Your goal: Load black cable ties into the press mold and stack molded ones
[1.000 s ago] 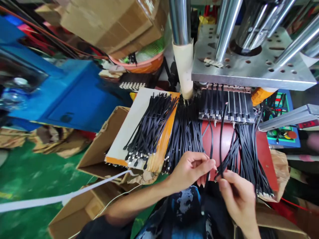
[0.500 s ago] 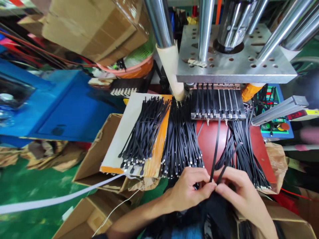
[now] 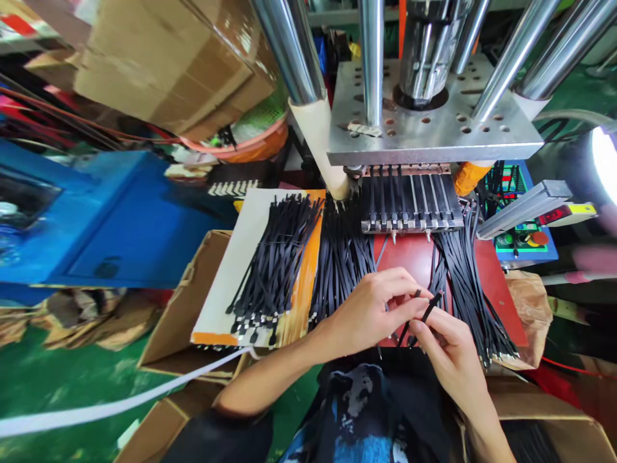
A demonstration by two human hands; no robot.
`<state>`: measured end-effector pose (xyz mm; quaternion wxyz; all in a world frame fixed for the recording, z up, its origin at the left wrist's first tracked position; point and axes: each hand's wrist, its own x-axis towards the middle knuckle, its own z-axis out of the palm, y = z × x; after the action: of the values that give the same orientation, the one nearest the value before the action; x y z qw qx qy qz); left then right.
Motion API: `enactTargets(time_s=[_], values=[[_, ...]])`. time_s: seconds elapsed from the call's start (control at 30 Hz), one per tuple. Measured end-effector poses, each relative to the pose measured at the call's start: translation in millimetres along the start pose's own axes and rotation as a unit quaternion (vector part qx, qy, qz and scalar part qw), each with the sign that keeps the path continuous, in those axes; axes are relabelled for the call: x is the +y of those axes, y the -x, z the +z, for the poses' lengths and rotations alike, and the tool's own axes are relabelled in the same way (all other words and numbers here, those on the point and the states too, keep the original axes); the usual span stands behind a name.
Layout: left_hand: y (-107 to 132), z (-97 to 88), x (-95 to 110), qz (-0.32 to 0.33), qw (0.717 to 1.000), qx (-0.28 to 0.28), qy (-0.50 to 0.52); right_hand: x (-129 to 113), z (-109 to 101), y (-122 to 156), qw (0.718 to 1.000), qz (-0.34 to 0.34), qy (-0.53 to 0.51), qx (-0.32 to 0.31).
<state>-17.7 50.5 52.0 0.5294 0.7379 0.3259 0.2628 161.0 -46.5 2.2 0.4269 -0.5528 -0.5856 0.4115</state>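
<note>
My left hand (image 3: 380, 305) and my right hand (image 3: 448, 344) are close together above the front of the red work surface (image 3: 402, 254). Between the right fingers is a short black flat cable (image 3: 432, 307), its cut end pointing up. The left fingers pinch a thin black cable too; whether it is the same piece I cannot tell. Beyond the hands, a slotted metal fixture (image 3: 409, 202) holds several black cables side by side in its left slots, with connectors at the front edge. Some right slots show bare metal.
Bundles of black cables lie on a white board (image 3: 219, 283), beside the fixture, and as a pile (image 3: 467, 276) on the right. Over the fixture hangs a thick steel press plate (image 3: 434, 145) on polished columns. A button box (image 3: 527, 241) stands right; cardboard boxes (image 3: 193, 296) sit left.
Both hands have risen and moved forward from my lap edge to over the red surface. The long cable that stretched up toward the fixture now hangs lower, mostly behind my fingers.
</note>
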Motion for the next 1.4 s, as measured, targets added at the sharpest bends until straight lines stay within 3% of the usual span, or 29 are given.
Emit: enactTargets(time_s=[0.23, 0.4, 0.7, 0.87, 1.0, 1.2, 1.4], values=[[-15.0, -9.5, -9.9, -0.035, 0.991, -0.058, 0.119, 4.4, -1.3, -5.4, 0.997, -0.063, 0.050, 0.016], [-21.7, -14.5, -20.7, -0.049, 0.980, -0.049, 0.187, -0.2, -6.0, -15.0, 0.995, -0.072, 0.068, -0.001], [-35.6, -17.3, -15.6, -0.025, 0.993, 0.000, 0.119, -3.9, 0.6, -34.3, 0.993, -0.107, 0.057, 0.017], [-35.9, -21.1, -17.4, -0.022, 0.985, -0.048, 0.163, 0.2, -2.3, -36.3, 0.996, -0.079, 0.033, 0.006], [-38.7, -18.2, -20.6, -0.012, 0.986, 0.000, 0.164, 1.6, 0.4, -32.7, 0.996, -0.080, 0.039, 0.030], [-48.0, -18.4, -13.7, 0.049, 0.997, 0.023, 0.062, 1.3, -1.2, -34.9, 0.998, -0.045, -0.004, 0.053], [-85.7, -29.5, -20.9, 0.064, 0.994, 0.087, 0.035, 21.6, 13.2, -23.4, 0.996, 0.074, -0.046, -0.022]])
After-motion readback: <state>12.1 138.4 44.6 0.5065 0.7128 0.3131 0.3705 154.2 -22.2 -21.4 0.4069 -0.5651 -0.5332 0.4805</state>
